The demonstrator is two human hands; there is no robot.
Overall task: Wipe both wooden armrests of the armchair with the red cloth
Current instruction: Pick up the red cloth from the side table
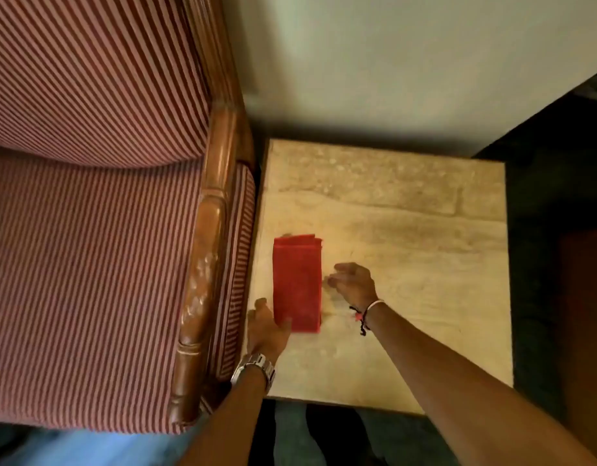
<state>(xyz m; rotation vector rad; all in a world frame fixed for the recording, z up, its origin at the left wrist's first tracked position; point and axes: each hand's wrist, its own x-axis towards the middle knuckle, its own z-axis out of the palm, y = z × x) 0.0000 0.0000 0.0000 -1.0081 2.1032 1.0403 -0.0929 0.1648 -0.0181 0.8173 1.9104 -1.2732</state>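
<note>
Two hands are seen at the folded red cloth (297, 284) on the counter (408, 230), lower centre: left hand (267, 329) laid open on its near corner, right hand (354, 284) loosely open beside it, grasping nothing.

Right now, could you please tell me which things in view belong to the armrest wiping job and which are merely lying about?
Belonging to the job:
- red cloth, folded flat on the side table
- wooden armrest of the striped armchair
- left hand, touching the cloth's near corner
- right hand, open beside the cloth

Just there:
- side table
- wristwatch
- thread bracelet
</note>
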